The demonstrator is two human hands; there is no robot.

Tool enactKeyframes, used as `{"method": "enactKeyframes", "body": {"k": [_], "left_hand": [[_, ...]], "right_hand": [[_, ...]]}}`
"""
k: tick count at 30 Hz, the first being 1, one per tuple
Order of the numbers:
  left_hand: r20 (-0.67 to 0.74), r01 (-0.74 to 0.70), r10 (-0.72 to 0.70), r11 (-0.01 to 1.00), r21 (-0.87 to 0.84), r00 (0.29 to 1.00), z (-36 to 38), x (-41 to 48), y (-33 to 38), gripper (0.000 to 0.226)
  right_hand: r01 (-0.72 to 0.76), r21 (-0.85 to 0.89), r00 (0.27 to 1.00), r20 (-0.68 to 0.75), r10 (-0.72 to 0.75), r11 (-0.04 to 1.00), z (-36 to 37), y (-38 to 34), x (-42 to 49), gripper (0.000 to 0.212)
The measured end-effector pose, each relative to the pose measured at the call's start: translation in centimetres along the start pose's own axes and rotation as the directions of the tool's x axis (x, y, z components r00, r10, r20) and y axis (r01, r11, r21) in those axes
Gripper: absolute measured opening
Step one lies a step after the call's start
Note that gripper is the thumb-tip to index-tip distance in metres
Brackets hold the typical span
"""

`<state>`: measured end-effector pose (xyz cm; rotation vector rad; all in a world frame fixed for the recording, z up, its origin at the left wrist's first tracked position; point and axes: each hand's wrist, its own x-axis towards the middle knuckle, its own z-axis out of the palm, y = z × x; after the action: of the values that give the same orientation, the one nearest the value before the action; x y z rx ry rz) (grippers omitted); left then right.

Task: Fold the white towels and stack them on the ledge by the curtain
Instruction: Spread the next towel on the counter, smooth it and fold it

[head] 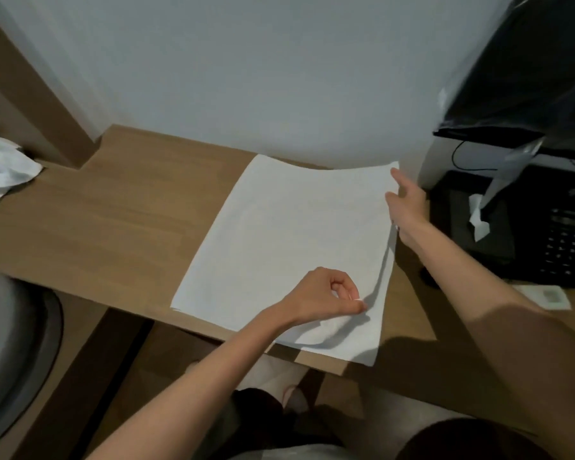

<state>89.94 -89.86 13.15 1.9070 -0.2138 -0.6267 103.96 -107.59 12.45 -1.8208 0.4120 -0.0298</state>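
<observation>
A white towel [289, 237] lies spread flat on the wooden ledge [123, 220], its near corner hanging a little over the front edge. My left hand [326, 295] pinches the towel's top layer near the front right corner between thumb and fingers. My right hand [407, 207] holds the towel's right edge near the far corner, with the forefinger stretched out along it. A crumpled white towel [4, 167] lies at the far left of the ledge.
A pale curtain [246, 78] hangs behind the ledge. To the right stand a black tissue box [472, 220] with a tissue sticking out, a black telephone [565, 234] and a dark screen above. A grey round seat [10, 353] is at lower left.
</observation>
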Motion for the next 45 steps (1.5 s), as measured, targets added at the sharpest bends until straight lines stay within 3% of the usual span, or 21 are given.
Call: {"method": "enactKeyframes", "body": {"k": [12, 20, 22, 25, 28, 31, 34, 36, 40, 45], "left_hand": [[0.021, 0.133, -0.135, 0.989, 0.066, 0.991, 7.8, 3.1, -4.6, 0.015], [-0.002, 0.143, -0.143, 0.988, 0.059, 0.99, 8.7, 3.3, -5.1, 0.014], [0.011, 0.138, -0.141, 0.982, 0.132, 0.99, 8.6, 3.2, -4.8, 0.021], [0.081, 0.083, -0.111, 0.953, 0.29, 0.991, 8.2, 2.4, -4.6, 0.041], [0.198, -0.033, -0.047, 0.923, 0.384, 0.979, 7.0, 1.3, -4.7, 0.057], [0.295, -0.19, 0.015, 0.797, 0.574, 0.955, 6.1, 0.4, -5.1, 0.068], [0.313, -0.293, 0.101, 0.691, 0.66, 0.944, 6.3, -0.3, -5.6, 0.062], [0.285, -0.315, 0.164, 0.701, 0.64, 0.944, 6.6, -0.5, -5.7, 0.049], [0.157, -0.251, 0.199, 0.841, 0.479, 0.967, 6.7, -0.7, -5.2, 0.015], [-0.112, -0.183, 0.233, 0.923, 0.34, 0.966, 7.5, -0.8, -4.4, 0.015]], "right_hand": [[-0.156, -0.086, 0.986, 0.045, 0.16, 0.984, -2.6, 8.3, 1.1, 0.057], [-0.126, -0.195, 0.989, 0.058, 0.14, 0.973, -3.0, 8.5, 2.5, 0.055], [-0.104, -0.254, 0.989, 0.076, 0.127, 0.961, -3.0, 8.2, 2.5, 0.055], [-0.028, -0.408, 0.99, 0.115, 0.082, 0.913, -3.1, 7.7, 1.7, 0.055], [0.044, -0.429, 0.989, 0.148, 0.022, 0.902, -3.5, 7.7, -0.1, 0.053], [0.061, -0.412, 0.988, 0.156, 0.005, 0.909, -4.2, 8.4, -2.8, 0.051], [0.032, -0.42, 0.988, 0.15, 0.034, 0.907, -5.2, 9.5, -6.0, 0.048], [-0.011, -0.441, 0.988, 0.135, 0.079, 0.897, -5.9, 10.4, -8.2, 0.047], [-0.129, -0.515, 0.955, 0.164, 0.245, 0.847, -7.2, 11.6, -11.7, 0.047], [-0.229, -0.507, 0.894, 0.229, 0.386, 0.831, -7.7, 12.5, -14.6, 0.047]]}}
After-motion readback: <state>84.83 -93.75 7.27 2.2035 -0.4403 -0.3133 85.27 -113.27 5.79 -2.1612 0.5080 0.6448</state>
